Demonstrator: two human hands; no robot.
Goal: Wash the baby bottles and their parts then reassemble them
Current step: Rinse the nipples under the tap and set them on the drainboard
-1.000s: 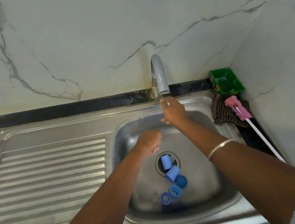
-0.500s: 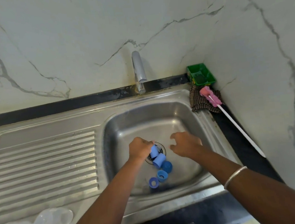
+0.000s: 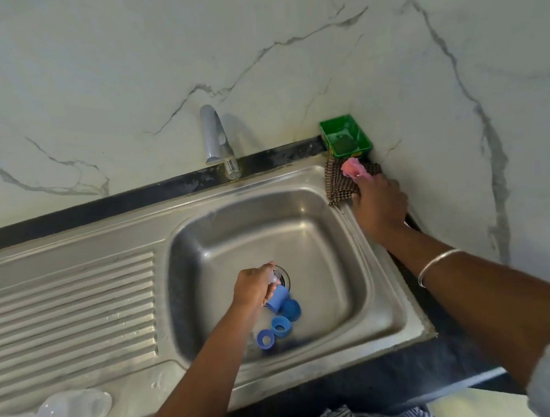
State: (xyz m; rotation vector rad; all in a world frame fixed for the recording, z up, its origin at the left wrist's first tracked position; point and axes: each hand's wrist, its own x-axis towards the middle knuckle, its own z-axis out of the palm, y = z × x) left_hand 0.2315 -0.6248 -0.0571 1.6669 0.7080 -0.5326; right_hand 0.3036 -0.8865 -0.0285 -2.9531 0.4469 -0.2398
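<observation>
Steel sink (image 3: 383, 265) | I see left hand (image 3: 252, 287) pinching blurred clear nipple (image 3: 274, 278) over blue plastic caps (image 3: 281, 326) | right hand (image 3: 380, 205) gripping pink brush (image 3: 354, 167), handle hidden.

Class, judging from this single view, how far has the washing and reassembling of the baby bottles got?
Done: the parts are taken apart; blue rings lie in the sink, clear bottles on the drainboard. In hand: the left hand grips a blue cap and a clear piece by the drain, while the right hand grasps the pink brush. Left: scrubbing, rinsing, reassembly; the tap shows no water running.
</observation>
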